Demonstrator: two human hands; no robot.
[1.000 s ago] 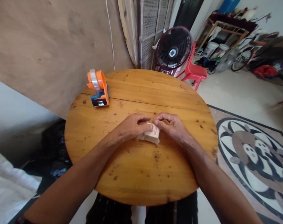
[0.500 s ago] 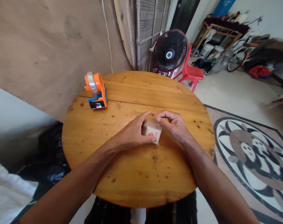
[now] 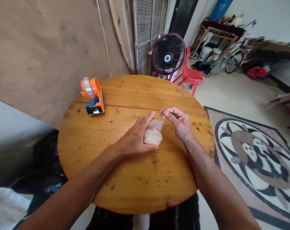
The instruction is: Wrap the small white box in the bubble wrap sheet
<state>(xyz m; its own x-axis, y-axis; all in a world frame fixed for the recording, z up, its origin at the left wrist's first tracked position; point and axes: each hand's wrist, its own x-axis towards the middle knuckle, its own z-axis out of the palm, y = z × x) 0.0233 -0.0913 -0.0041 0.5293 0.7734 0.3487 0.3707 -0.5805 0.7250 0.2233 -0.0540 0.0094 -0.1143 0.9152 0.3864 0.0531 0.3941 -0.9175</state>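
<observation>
On the round wooden table lies a small pale block wrapped in clear plastic, near the middle. My left hand grips the block from the left, thumb under its near edge and fingers along its far side. My right hand is just to the right, its thumb and forefinger pinched on the top corner of the clear wrap, pulling it upward. An orange and blue tape dispenser with a clear tape roll stands at the table's far left, away from both hands.
A black floor fan and a red plastic chair stand beyond the table's far edge. A brown board leans on the left wall. A patterned floor mat lies to the right. Shelves, buckets and a bicycle fill the far right.
The block was turned over, so its red printed label no longer shows. My left hand went from pinching on top to gripping its side. My right hand lifted, pinching the wrap's corner.
</observation>
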